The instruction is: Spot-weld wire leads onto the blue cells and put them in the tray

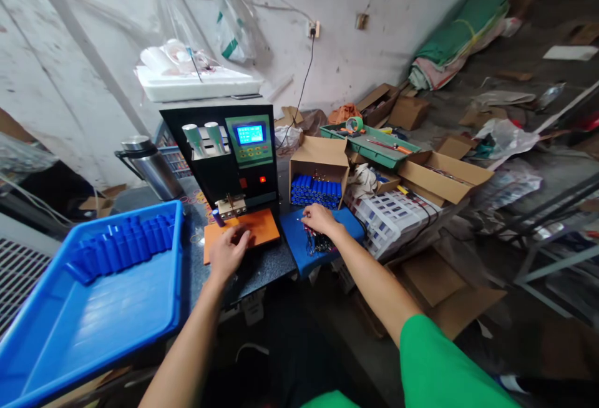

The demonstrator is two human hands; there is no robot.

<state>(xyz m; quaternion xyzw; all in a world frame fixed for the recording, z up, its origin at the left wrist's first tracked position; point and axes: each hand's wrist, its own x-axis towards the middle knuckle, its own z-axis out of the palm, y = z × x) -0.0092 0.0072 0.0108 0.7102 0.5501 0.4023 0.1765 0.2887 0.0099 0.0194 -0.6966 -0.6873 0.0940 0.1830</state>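
My left hand (228, 252) is over the orange board (262, 227), its thumb and fingers loosely apart with nothing visible between them. Just beyond its fingertips, a blue cylindrical battery cell (218, 218) stands upright beside the metal head (231, 206) of a black spot-welding machine (210, 174). My right hand (321, 218) reaches down to a pile of small wired parts (318, 242) on a blue mat (294, 239). Its fingers are pinched together at the pile's far side, seemingly on one wired part; the grip is partly hidden.
A blue tray (116, 320) with several blue cells (121, 246) is at left. Behind it stands a steel jug (152, 168). An open carton (322, 152) of blue cells sits beyond my right hand. Further right are a white basket (381, 224) and green tool tray (374, 146).
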